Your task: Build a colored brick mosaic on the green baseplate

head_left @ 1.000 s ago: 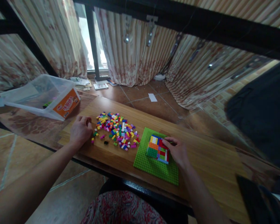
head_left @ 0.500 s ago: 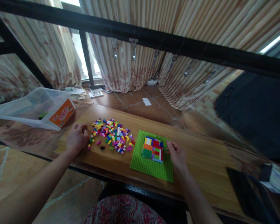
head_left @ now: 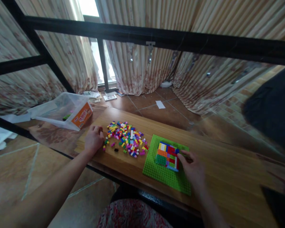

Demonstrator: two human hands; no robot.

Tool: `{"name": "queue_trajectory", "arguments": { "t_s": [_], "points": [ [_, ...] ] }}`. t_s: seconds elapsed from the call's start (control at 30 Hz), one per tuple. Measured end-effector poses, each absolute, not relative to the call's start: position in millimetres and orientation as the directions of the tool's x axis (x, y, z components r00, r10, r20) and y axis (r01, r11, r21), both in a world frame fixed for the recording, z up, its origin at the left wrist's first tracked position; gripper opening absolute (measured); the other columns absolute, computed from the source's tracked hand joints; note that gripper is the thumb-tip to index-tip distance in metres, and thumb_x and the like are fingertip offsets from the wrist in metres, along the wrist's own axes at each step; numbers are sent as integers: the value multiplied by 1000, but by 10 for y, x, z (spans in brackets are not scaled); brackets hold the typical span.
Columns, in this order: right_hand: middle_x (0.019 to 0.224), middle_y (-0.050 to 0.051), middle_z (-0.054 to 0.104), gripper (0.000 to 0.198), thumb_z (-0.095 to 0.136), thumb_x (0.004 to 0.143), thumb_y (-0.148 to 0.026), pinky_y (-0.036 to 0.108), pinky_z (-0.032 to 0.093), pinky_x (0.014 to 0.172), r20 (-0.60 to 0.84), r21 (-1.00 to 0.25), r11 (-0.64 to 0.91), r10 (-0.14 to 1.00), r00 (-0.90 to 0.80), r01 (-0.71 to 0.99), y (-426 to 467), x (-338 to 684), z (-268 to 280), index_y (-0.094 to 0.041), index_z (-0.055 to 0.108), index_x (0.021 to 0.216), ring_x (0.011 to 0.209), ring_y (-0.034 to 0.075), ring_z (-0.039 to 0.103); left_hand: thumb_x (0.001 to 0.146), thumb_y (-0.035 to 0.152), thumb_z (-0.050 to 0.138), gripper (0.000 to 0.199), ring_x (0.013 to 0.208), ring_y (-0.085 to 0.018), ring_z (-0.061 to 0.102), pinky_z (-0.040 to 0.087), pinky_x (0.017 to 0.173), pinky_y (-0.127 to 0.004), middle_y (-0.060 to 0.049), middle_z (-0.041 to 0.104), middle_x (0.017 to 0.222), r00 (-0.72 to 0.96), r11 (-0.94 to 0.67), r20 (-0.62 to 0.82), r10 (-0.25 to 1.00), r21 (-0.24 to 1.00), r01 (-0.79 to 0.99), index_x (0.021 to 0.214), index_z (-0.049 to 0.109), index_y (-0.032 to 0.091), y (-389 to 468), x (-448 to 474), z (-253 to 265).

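A green baseplate lies on the wooden tabletop, carrying a low block of coloured toy bricks in red, orange, green, white and blue. At the block's far right corner, my right hand pinches a small blue brick between thumb and fingers. Whether that brick is pressed down, I cannot tell. My left hand rests on the table, fingers curled, at the left side of a pile of loose bricks. Anything inside those fingers is hidden.
A clear plastic bin with an orange label stands beyond my left hand. A black metal bar crosses above the far side, with curtains behind it. Papers lie on the tiled floor.
My right hand has moved from the baseplate's right edge in to the brick block's far right corner. The whole view has shifted as my head turned left. My left hand stays by the pile.
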State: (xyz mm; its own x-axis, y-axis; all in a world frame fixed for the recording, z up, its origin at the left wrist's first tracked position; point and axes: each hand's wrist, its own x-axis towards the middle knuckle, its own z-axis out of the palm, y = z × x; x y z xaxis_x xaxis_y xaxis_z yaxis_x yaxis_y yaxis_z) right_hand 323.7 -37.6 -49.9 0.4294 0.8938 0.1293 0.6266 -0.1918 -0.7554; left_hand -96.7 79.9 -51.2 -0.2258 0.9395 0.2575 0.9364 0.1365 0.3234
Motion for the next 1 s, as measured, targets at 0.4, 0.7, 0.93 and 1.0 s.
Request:
{"name": "queue_trajectory", "arguments": {
  "t_s": [0.4, 0.7, 0.93, 1.0],
  "points": [
    [95, 7, 71, 20, 50, 93, -22, 38, 44, 88, 286, -382, 298, 938, -194, 875, -114, 2121, -184, -20, 70, 94, 92, 23, 61, 87, 21, 42, 26, 95, -22, 61, 47, 83, -31, -10, 62, 106, -229, 118, 264, 937, 377, 919, 98, 65, 18, 787, -966, -553],
    [88, 8, 70, 23, 52, 91, -14, 35, 42, 83, 90, -317, 214, 977, -195, 924, 129, 1957, -219, -20, 73, 86, 87, 23, 59, 87, 21, 43, 25, 94, -22, 61, 47, 82, -31, -10, 62, 107, -232, 125, 246, 941, 384, 915, 98, 65, 18, 791, -968, -550],
    [97, 7, 70, 27, 46, 96, -26, 31, 48, 83, 255, -664, 200, 966, -33, 720, -177, 1995, -44, -19, 71, 103, 90, 19, 65, 87, 24, 43, 27, 95, -23, 62, 47, 81, -32, -9, 62, 109, -237, 134, 262, 936, 358, 924, 100, 66, 18, 795, -969, -536],
    [96, 7, 70, 27, 47, 95, -31, 32, 49, 82, 253, -702, 166, 967, 24, 692, -305, 2135, -29, -20, 71, 100, 89, 19, 65, 87, 25, 43, 27, 95, -23, 62, 47, 80, -32, -9, 62, 109, -236, 134, 265, 935, 352, 926, 101, 66, 19, 797, -969, -529]
  ]
}}
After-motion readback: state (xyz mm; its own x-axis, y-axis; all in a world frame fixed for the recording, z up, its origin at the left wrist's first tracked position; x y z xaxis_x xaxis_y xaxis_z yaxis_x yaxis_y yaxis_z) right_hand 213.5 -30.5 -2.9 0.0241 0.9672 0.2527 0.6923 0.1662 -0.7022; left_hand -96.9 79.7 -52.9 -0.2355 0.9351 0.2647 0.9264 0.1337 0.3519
